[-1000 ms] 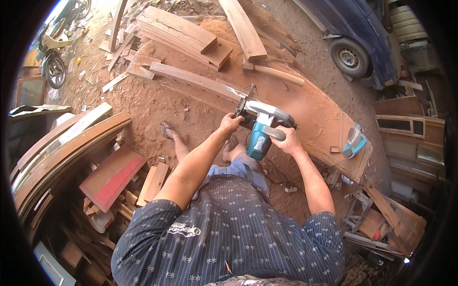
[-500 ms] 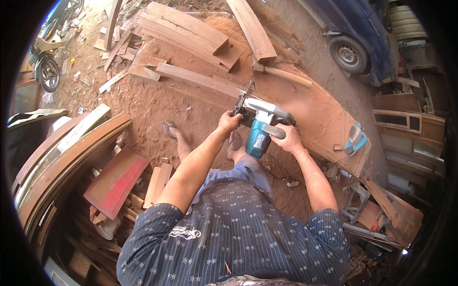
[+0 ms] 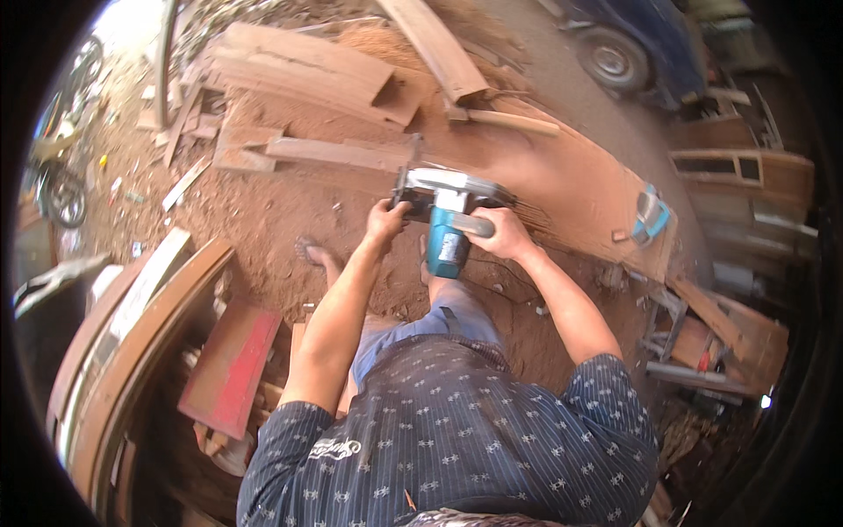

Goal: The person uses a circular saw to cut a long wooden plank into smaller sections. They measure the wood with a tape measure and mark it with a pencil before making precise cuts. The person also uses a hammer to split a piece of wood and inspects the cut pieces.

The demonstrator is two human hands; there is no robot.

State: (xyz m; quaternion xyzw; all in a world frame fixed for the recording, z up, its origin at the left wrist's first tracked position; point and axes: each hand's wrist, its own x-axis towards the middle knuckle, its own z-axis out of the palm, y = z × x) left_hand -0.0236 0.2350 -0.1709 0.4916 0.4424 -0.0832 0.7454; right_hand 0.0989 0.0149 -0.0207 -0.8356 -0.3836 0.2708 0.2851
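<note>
A teal and silver circular saw (image 3: 448, 241) is held in front of my body, over the near edge of a sawdust-covered board (image 3: 571, 193). My right hand (image 3: 505, 235) wraps round its grey handle. On the saw's left side, my left hand (image 3: 387, 221) is closed on the dark edge of its base. Just beyond the saw, a long wooden beam (image 3: 338, 154) lies on the board, its right end close to the saw's front. The blade's contact with the wood is hidden.
Thick planks (image 3: 303, 66) lie stacked beyond the beam. A teal hand-held power tool (image 3: 650, 218) rests at the board's right end. Curved timber (image 3: 167, 321) and a red-painted board (image 3: 233, 369) stand at left. A blue vehicle (image 3: 650, 53) is parked far right.
My view has turned slightly, so the surroundings have shifted. The saw, with both hands on it, sits a little further left and higher in view.
</note>
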